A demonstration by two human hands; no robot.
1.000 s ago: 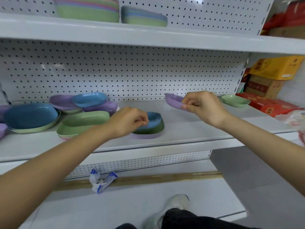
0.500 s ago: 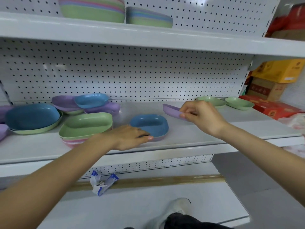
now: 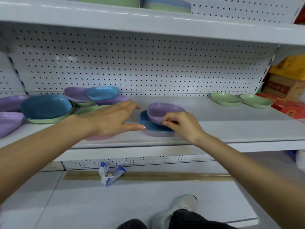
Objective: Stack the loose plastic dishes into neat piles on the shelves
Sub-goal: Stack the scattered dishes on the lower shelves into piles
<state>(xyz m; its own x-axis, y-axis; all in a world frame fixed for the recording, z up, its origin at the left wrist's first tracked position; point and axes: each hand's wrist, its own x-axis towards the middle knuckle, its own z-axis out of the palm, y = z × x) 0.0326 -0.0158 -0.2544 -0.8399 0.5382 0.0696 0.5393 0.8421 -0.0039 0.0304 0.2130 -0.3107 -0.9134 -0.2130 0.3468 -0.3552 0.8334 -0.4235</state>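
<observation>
The left hand [image 3: 113, 119] covers most of the green dish [image 3: 92, 108] and the pink dish [image 3: 99, 137] beneath it near the shelf's front edge. The right hand [image 3: 181, 124] hides the near rim of the purple dish [image 3: 163, 111]. Stacked dishes [image 3: 165, 4] on the upper shelf [image 3: 148, 25] are cut off by the top edge. Box [image 3: 283, 87] lettering is blurred.

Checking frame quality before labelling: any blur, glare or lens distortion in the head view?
Head view: left hand slightly motion-smeared; shelf edges bow from the wide-angle lens; soft glare along the top shelf; purple dish reasonably sharp.
</observation>
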